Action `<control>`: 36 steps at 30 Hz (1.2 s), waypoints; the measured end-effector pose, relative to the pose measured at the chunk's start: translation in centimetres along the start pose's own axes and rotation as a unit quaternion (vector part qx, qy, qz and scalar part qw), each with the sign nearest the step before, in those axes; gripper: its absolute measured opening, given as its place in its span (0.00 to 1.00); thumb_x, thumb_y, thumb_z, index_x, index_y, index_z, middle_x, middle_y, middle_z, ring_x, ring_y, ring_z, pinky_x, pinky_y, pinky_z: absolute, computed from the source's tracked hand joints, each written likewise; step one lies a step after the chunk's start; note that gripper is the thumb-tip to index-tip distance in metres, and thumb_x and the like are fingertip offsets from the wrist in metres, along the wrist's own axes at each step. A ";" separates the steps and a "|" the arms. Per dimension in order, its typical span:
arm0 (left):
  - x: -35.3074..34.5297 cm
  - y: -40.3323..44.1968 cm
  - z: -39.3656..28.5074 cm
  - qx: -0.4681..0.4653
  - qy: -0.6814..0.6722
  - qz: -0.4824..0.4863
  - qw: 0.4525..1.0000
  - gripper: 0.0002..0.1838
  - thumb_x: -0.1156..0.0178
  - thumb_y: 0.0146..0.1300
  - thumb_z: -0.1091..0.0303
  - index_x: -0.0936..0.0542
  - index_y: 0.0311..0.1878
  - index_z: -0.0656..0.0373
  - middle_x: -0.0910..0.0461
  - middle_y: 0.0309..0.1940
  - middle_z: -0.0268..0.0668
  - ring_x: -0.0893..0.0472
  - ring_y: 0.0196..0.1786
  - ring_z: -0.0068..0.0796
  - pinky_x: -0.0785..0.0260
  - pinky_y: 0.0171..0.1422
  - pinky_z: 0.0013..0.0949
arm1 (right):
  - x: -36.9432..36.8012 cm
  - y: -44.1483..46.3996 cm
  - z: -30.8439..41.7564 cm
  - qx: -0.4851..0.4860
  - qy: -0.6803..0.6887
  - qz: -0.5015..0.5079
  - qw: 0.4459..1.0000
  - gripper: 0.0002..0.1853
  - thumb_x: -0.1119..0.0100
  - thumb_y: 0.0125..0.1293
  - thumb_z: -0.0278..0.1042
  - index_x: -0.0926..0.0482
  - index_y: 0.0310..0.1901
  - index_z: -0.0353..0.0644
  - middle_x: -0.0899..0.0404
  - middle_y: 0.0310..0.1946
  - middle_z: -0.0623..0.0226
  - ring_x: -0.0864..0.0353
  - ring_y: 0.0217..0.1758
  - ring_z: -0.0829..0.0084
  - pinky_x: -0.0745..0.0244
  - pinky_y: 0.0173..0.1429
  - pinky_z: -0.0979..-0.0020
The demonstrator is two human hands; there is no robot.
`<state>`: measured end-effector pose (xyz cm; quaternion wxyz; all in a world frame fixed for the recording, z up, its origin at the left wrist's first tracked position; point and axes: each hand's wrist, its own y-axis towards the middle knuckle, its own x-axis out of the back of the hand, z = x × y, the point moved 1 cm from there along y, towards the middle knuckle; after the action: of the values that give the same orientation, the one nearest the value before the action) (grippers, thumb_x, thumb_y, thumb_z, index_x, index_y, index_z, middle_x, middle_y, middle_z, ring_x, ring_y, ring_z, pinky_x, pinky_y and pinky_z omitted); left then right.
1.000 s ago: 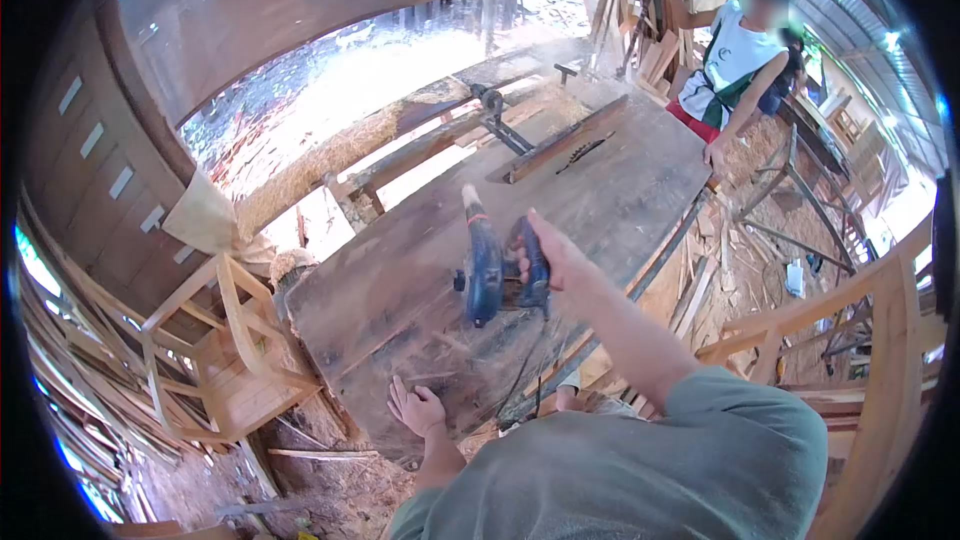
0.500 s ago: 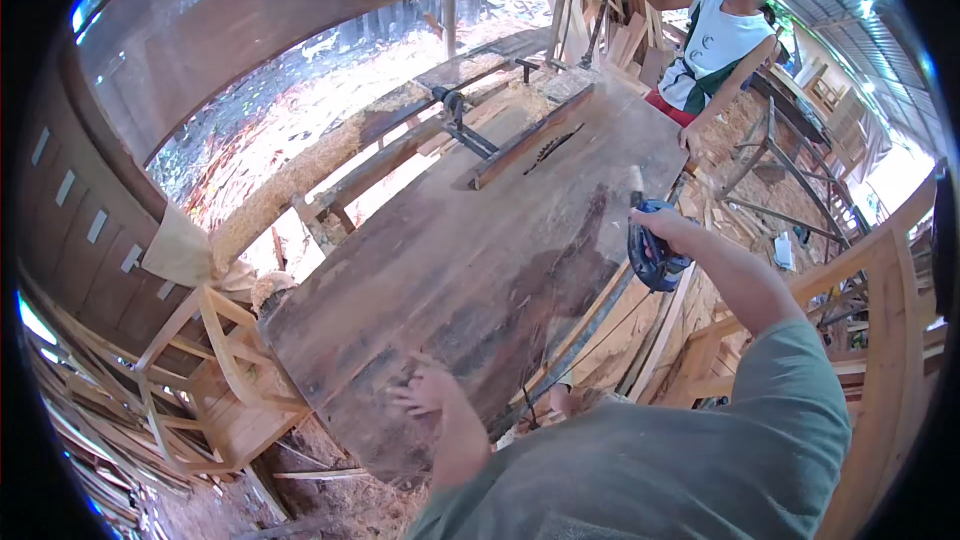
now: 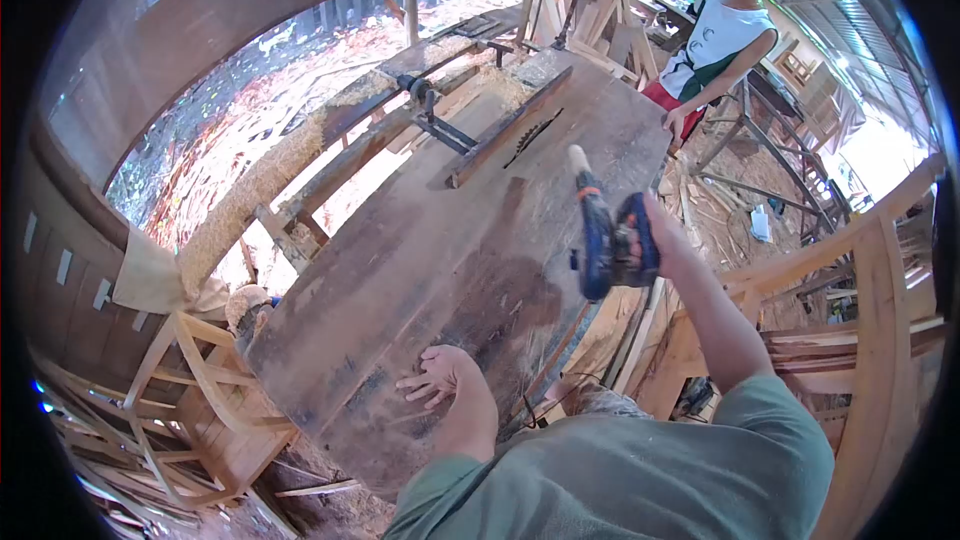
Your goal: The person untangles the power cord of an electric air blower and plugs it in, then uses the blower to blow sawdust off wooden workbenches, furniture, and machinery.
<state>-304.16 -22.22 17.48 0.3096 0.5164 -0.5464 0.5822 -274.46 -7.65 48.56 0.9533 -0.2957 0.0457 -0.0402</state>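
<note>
My right hand [image 3: 668, 238] is closed around the handle of a blue and black handheld blower [image 3: 597, 250]. An orange band circles its nozzle, and the pale tip points toward the far part of the wooden saw table [image 3: 400, 280]. The blower is held above the tabletop, slightly blurred. My left hand [image 3: 436, 377] rests on the dusty near end of the table with its fingers apart, holding nothing. A toothed saw blade [image 3: 532, 138] sticks up through the tabletop beside a long wooden fence [image 3: 512, 127].
At the far right corner stands a person [image 3: 715, 45] with one hand on the table edge. Wooden chair frames [image 3: 215, 390] stand at the left, and another wooden frame [image 3: 880, 310] at the right. Sawdust [image 3: 250, 195] covers the beam behind the table.
The blower has moved left over the tabletop and turned, its nozzle now showing more fully. My left hand remains on the table with fingers apart. The whole view has shifted slightly.
</note>
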 end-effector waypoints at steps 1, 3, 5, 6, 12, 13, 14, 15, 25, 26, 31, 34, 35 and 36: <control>-0.5 0.2 0.1 -0.002 -0.033 0.004 0.999 0.32 0.62 0.67 0.52 0.37 0.74 0.48 0.58 0.82 0.40 0.59 0.81 0.57 0.69 0.75 0.70 | -1.8 0.3 -0.1 0.003 0.024 0.005 1.000 0.31 0.55 0.69 0.72 0.29 0.37 0.47 0.31 0.17 0.72 0.32 0.14 0.74 0.34 0.20 0.68; -3.7 1.6 0.0 -0.012 -0.078 0.006 0.997 0.32 0.61 0.66 0.52 0.33 0.72 0.52 0.59 0.81 0.42 0.59 0.81 0.58 0.69 0.75 0.71 | -4.9 1.6 -0.3 -0.005 0.110 0.051 0.993 0.30 0.56 0.70 0.71 0.30 0.37 0.46 0.31 0.17 0.71 0.31 0.15 0.73 0.32 0.20 0.67; -5.7 2.2 -0.2 -0.064 -0.426 -0.088 0.898 0.32 0.61 0.68 0.50 0.34 0.73 0.49 0.58 0.82 0.39 0.59 0.81 0.53 0.68 0.77 0.65 | -8.1 3.1 -0.8 -0.017 0.217 0.106 0.970 0.30 0.56 0.70 0.71 0.31 0.38 0.46 0.30 0.17 0.70 0.30 0.15 0.73 0.30 0.19 0.65; -2.9 1.2 -0.1 0.000 -0.713 -0.085 0.696 0.31 0.60 0.69 0.46 0.36 0.74 0.42 0.55 0.81 0.32 0.57 0.81 0.43 0.65 0.77 0.56 | -10.4 3.3 -1.0 -0.004 0.264 0.109 0.958 0.29 0.55 0.70 0.71 0.32 0.36 0.47 0.31 0.17 0.71 0.30 0.16 0.72 0.30 0.20 0.65; 3.1 -1.1 0.1 0.199 -0.977 0.030 0.066 0.28 0.59 0.72 0.35 0.36 0.73 0.26 0.44 0.77 0.12 0.54 0.80 0.20 0.57 0.75 0.38 | -19.1 3.4 -1.8 -0.052 0.394 0.115 0.911 0.29 0.58 0.71 0.71 0.33 0.35 0.49 0.33 0.17 0.71 0.32 0.16 0.69 0.34 0.22 0.64; 2.8 -1.0 0.1 0.200 -0.977 0.022 0.065 0.28 0.59 0.72 0.35 0.36 0.73 0.26 0.45 0.77 0.12 0.54 0.80 0.20 0.57 0.75 0.38 | -19.9 3.6 -2.0 -0.051 0.391 0.116 0.912 0.29 0.58 0.71 0.71 0.33 0.35 0.49 0.33 0.17 0.71 0.32 0.16 0.69 0.34 0.22 0.64; 2.6 -1.0 0.2 0.200 -0.978 0.020 0.063 0.28 0.59 0.72 0.35 0.36 0.73 0.26 0.45 0.77 0.12 0.54 0.80 0.20 0.57 0.75 0.38 | -20.9 3.3 -2.1 -0.041 0.366 0.103 0.924 0.28 0.58 0.71 0.71 0.33 0.35 0.49 0.33 0.17 0.71 0.33 0.16 0.69 0.35 0.23 0.64; 2.4 -0.9 0.1 0.200 -0.978 0.019 0.061 0.28 0.59 0.72 0.35 0.36 0.73 0.25 0.45 0.78 0.12 0.54 0.81 0.20 0.57 0.75 0.38 | -21.5 3.0 -2.0 -0.029 0.342 0.091 0.935 0.28 0.58 0.71 0.70 0.33 0.34 0.49 0.33 0.17 0.71 0.33 0.16 0.69 0.35 0.23 0.64; 1.8 -0.8 0.5 0.198 -0.978 0.029 0.053 0.29 0.58 0.71 0.36 0.38 0.74 0.24 0.46 0.78 0.12 0.57 0.81 0.22 0.58 0.76 0.39 | -21.7 3.3 -1.3 0.008 0.308 0.067 0.949 0.29 0.54 0.69 0.72 0.32 0.35 0.49 0.32 0.19 0.71 0.31 0.19 0.68 0.33 0.25 0.62; 1.5 -0.7 0.4 0.189 -0.980 0.035 0.053 0.29 0.57 0.71 0.36 0.39 0.74 0.23 0.46 0.78 0.12 0.57 0.82 0.23 0.58 0.76 0.39 | -21.3 3.0 -1.3 -0.001 0.340 0.054 0.939 0.29 0.54 0.69 0.71 0.33 0.35 0.49 0.33 0.19 0.71 0.31 0.19 0.68 0.33 0.25 0.62; 0.8 -0.4 0.3 0.173 -0.983 0.042 0.054 0.29 0.58 0.71 0.37 0.39 0.74 0.25 0.47 0.79 0.14 0.58 0.82 0.26 0.60 0.77 0.44 | -15.6 3.4 -4.0 -0.009 0.360 0.009 0.933 0.28 0.54 0.69 0.71 0.33 0.36 0.50 0.33 0.19 0.70 0.30 0.17 0.69 0.33 0.22 0.64; 0.5 -0.2 0.6 0.185 -0.980 0.043 0.067 0.29 0.60 0.72 0.40 0.41 0.75 0.25 0.49 0.80 0.16 0.56 0.81 0.26 0.60 0.77 0.44 | -9.5 1.2 -6.5 -0.011 0.339 -0.033 0.940 0.28 0.55 0.69 0.71 0.33 0.35 0.50 0.33 0.18 0.71 0.30 0.17 0.69 0.33 0.21 0.64; 0.2 -0.1 0.4 0.179 -0.980 0.049 0.075 0.29 0.60 0.72 0.40 0.42 0.75 0.24 0.50 0.80 0.16 0.55 0.80 0.24 0.59 0.76 0.43 | -7.6 0.5 -7.3 -0.009 0.311 -0.042 0.949 0.28 0.55 0.69 0.71 0.33 0.33 0.50 0.32 0.17 0.71 0.31 0.16 0.70 0.33 0.20 0.64; -0.1 0.1 0.3 0.164 -0.981 0.054 0.087 0.29 0.60 0.72 0.40 0.43 0.76 0.24 0.50 0.80 0.16 0.53 0.80 0.22 0.58 0.76 0.41 | -6.5 -0.9 -8.0 -0.005 0.315 -0.050 0.948 0.28 0.55 0.69 0.71 0.33 0.33 0.50 0.32 0.17 0.71 0.31 0.16 0.70 0.33 0.20 0.64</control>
<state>-304.15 -22.47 17.33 -0.6250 0.6375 -0.2842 -0.3497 -281.80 -12.16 42.88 0.8859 -0.2746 0.3287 -0.1783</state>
